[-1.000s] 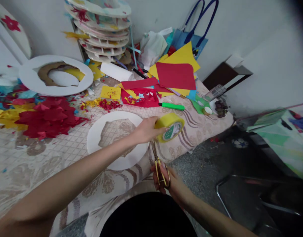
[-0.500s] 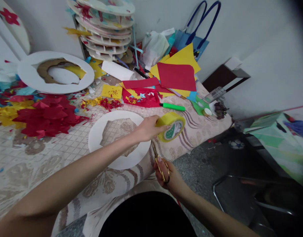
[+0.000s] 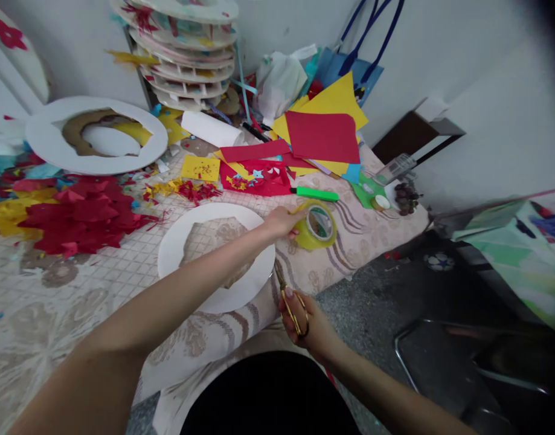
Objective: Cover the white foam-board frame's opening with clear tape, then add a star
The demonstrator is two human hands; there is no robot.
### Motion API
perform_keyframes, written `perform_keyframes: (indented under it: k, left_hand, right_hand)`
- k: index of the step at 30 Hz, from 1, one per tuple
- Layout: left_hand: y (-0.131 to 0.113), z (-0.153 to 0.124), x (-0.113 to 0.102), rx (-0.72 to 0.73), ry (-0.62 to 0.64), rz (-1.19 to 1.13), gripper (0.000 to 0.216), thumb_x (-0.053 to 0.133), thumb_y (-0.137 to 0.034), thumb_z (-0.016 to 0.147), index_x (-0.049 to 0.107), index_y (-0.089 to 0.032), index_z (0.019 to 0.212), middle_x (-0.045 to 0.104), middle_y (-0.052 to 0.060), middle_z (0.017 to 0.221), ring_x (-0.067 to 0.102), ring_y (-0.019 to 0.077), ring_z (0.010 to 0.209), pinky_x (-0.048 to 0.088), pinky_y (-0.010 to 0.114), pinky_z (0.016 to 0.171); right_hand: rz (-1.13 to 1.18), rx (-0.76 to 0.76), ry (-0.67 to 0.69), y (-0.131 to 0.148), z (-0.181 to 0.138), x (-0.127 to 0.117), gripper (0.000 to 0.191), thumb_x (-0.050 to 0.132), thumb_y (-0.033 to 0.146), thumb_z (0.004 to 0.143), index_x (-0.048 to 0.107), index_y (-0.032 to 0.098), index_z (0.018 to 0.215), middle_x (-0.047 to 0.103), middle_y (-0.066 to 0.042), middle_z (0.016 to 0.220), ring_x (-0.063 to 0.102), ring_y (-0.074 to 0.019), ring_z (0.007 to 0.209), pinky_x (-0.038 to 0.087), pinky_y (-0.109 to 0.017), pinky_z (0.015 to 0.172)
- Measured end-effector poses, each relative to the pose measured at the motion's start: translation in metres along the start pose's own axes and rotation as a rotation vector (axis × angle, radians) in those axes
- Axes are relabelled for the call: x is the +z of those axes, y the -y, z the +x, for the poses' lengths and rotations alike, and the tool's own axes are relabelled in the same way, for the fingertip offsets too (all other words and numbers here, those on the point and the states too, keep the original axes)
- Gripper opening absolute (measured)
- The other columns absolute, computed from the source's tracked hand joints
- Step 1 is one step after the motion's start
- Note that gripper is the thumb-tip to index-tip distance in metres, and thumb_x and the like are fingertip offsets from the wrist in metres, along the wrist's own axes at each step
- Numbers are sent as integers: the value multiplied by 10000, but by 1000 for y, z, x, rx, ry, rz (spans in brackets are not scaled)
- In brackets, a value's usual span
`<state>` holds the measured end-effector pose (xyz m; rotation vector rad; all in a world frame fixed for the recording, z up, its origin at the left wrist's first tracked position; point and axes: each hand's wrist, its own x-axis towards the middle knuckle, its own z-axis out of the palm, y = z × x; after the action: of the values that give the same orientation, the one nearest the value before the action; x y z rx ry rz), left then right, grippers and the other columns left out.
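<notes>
A: Head view, status on the left hand (image 3: 284,222)?

B: Sitting right of frame centre, gripping the tape roll (image 3: 310,237) by its left edge. Fingers are closing round the rim, only partly open, spread to the roll's thickness. The roll is tilting, hole facing the camera. Can't tell if it's touching the tablecloth (image 3: 91,308).

A: Right hand (image 3: 311,323)?

B: Lower, just right of bottom centre, at the table's near edge. Fingers are curling shut round the handles of the gold scissors (image 3: 283,291). Blades are pointing up the frame, tip ending just beside the right edge of the white ring (image 3: 171,251). Can't tell whether the blades are parting or meeting, too small.

A: What's the ring doing?

B: Lying flat, centre of frame. Left forearm (image 3: 205,266) is crossing over it, hiding part of the rim and the cutout.

A: Around them?

B: Green pen-shaped thing (image 3: 320,194) is lying just above the tape. Red sheet (image 3: 325,139) is overlapping yellow paper (image 3: 343,99), upper right of centre. Red paper flowers (image 3: 78,217) are piling up at left. A second white ring (image 3: 41,136) is resting at upper left, and a stack of rings (image 3: 186,75) is standing at top, left of centre. Grapes (image 3: 406,198) are sitting at right, near the table's corner.
</notes>
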<state>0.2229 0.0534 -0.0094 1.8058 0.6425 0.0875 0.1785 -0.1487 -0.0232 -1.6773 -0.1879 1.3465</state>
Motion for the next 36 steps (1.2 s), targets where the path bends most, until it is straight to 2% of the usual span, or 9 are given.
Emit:
perform_keyframes:
  k: [6, 9, 12, 17, 20, 25, 29, 32, 36]
  left_hand:
    - [-9, -5, -10, 112, -132, 272, 297, 552, -360, 880, 649, -144, 701, 707, 135, 819, 667, 278, 909, 478, 332, 792]
    - [-13, -32, -28, 176, -173, 340, 230, 551, -318, 882, 676, -129, 839, 709, 153, 961, 651, 260, 930, 461, 339, 840]
    - [-5, -77, -62, 211, -258, 357, 295, 525, -366, 894, 669, -159, 1048, 717, 109, 1034, 655, 212, 826, 480, 316, 769]
    - [46, -159, -125, -72, -517, 366, 383, 544, -453, 863, 629, -210, 1148, 717, 39, 1050, 659, 179, 814, 507, 268, 738]
    - [80, -191, -143, -239, -592, 397, 400, 541, -436, 852, 585, -178, 1154, 694, 73, 1089, 659, 202, 921, 514, 267, 756]
    - [109, -206, -143, -345, -537, 225, 460, 601, -437, 792, 548, -155, 1152, 685, 112, 1083, 664, 220, 872, 530, 302, 708]
    - [106, -197, -137, -370, -457, 34, 496, 619, -525, 780, 584, -173, 1127, 693, 35, 883, 622, 185, 754, 513, 276, 642]
    - [101, -192, -133, -361, -420, 22, 446, 616, -574, 769, 643, -180, 976, 623, -22, 694, 533, 141, 623, 435, 233, 560]
    - [93, -196, -130, -355, -443, -134, 460, 682, -607, 697, 642, -205, 917, 621, -30, 709, 521, 137, 612, 391, 235, 530]
  right_hand:
    - [1, 9, 18, 1, 0, -2, 645, 509, 829, 711, 519, 189, 788, 421, 87, 478, 349, -42, 356, 185, -168, 348]
    - [9, 7, 34, -1, 1, -3, 621, 510, 808, 735, 521, 191, 801, 424, 86, 482, 351, -44, 351, 164, -167, 339]
    - [31, 0, 52, -3, 2, -5, 593, 522, 783, 751, 519, 192, 801, 416, 88, 475, 340, -45, 343, 144, -167, 328]
    - [56, -19, 78, -6, 2, -9, 570, 527, 757, 775, 526, 188, 798, 423, 81, 493, 330, -40, 356, 173, -159, 323]
    - [68, -25, 85, -8, 2, -10, 556, 540, 741, 783, 526, 186, 782, 408, 81, 489, 305, -39, 354, 165, -157, 312]
    - [42, -21, 100, -8, 2, -11, 553, 528, 740, 797, 522, 187, 796, 416, 71, 501, 317, -44, 368, 154, -154, 316]
    - [44, -29, 97, -7, 2, -10, 561, 520, 751, 795, 521, 190, 802, 402, 74, 493, 318, -47, 376, 148, -155, 326]
    - [55, -34, 90, -8, 2, -9, 552, 525, 745, 795, 514, 194, 790, 399, 76, 489, 309, -47, 374, 147, -157, 327]
    - [23, -42, 91, -8, 1, -11, 567, 524, 764, 777, 520, 197, 786, 416, 72, 494, 319, -48, 366, 174, -165, 328]
